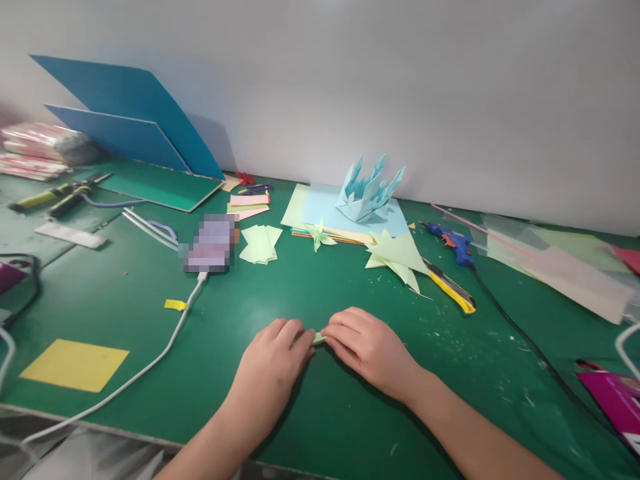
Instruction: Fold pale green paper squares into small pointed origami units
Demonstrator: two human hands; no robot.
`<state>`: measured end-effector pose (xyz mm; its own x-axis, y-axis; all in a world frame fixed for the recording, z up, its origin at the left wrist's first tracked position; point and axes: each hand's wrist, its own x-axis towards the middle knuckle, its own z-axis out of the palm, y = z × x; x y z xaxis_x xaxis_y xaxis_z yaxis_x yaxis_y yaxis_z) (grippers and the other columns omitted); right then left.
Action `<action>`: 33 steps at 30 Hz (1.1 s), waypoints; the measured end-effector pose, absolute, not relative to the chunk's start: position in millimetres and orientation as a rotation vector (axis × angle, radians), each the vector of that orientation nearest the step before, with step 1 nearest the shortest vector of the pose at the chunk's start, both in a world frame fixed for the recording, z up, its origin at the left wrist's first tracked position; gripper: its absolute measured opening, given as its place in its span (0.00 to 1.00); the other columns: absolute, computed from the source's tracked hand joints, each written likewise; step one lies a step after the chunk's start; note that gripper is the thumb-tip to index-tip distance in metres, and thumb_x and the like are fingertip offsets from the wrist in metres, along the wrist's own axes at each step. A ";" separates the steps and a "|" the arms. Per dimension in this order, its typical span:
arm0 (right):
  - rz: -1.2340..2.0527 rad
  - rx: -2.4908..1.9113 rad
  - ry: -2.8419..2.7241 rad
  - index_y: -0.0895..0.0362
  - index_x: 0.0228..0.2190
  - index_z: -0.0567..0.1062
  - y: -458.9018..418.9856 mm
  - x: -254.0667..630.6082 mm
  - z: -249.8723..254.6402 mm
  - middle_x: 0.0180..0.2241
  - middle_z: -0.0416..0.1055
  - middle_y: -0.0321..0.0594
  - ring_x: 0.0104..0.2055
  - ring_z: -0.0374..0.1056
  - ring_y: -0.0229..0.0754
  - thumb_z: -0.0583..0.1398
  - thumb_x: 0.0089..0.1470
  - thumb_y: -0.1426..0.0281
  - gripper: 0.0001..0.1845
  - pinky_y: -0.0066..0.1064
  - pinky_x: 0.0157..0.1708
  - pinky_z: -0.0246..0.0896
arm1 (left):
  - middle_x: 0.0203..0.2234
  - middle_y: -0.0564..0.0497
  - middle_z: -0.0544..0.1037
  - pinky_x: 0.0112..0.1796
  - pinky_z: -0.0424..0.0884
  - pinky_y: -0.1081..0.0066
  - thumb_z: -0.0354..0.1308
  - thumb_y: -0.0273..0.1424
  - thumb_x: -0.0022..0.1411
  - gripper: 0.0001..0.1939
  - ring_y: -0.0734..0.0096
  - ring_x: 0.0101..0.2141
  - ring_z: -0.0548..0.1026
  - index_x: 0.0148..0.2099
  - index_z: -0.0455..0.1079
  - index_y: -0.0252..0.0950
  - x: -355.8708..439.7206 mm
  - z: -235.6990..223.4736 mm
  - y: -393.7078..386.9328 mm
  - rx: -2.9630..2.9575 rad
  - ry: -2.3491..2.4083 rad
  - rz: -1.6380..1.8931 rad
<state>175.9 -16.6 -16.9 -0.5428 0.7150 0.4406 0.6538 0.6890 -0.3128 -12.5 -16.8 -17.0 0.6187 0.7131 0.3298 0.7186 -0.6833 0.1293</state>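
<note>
Between my two hands, low over the green tabletop, is a small strip of pale green folded paper point(319, 339). My left hand point(280, 350) pinches its left end, and my right hand point(367, 343) has closed fingers on the right end. Most of the paper is hidden under my fingers. Beyond the hands lie a pale green folded paper star point(320, 235), a stack of pale green paper pieces point(261, 244) and a pile of pointed pale green paper point(395, 255). A light blue spiky paper model point(367, 193) stands on light blue sheets at the back.
A yellow box cutter point(453, 288) and a blue glue gun point(453, 241) with a black cord lie to the right. On the left are a blurred-out device point(210, 243) with a white cable point(170, 347), a yellow paper sheet point(75, 365), pliers point(70, 195) and blue boards point(130, 127).
</note>
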 end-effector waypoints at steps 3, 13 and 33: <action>0.353 -1.063 -2.204 0.56 0.33 0.73 -16.5 175.9 -16.7 0.31 0.74 0.41 0.33 0.67 0.41 0.51 0.60 0.72 0.10 0.33 0.35 0.63 | 0.29 0.48 0.74 0.32 0.69 0.65 0.47 0.25 0.63 0.11 0.65 0.30 0.71 0.36 0.71 0.36 -10.7 -12.2 -15.1 -2.922 -1.382 -0.690; 1.103 -0.996 -1.562 0.53 0.44 0.68 -30.8 168.3 -12.9 0.37 0.69 0.39 0.30 0.71 0.36 0.56 0.55 0.69 0.13 0.30 0.33 0.70 | 0.17 0.55 0.69 0.22 0.61 0.76 0.50 0.39 0.59 0.14 0.78 0.17 0.63 0.30 0.68 0.34 2.1 3.1 -17.4 -3.252 -2.641 -1.483; 1.069 -1.051 -1.484 0.55 0.32 0.66 -27.5 163.8 -14.1 0.29 0.65 0.34 0.23 0.65 0.33 0.54 0.52 0.72 0.03 0.25 0.25 0.65 | 0.14 0.60 0.62 0.22 0.58 0.76 0.48 0.41 0.60 0.15 0.77 0.17 0.61 0.26 0.63 0.37 7.3 -5.7 -20.3 -3.034 -2.531 -1.622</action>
<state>163.8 -27.5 -14.1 -0.1375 0.9652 0.2222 0.0953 0.2362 -0.9670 7.3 -20.3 -5.7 0.2933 0.9440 -0.1511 0.2570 0.0744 0.9635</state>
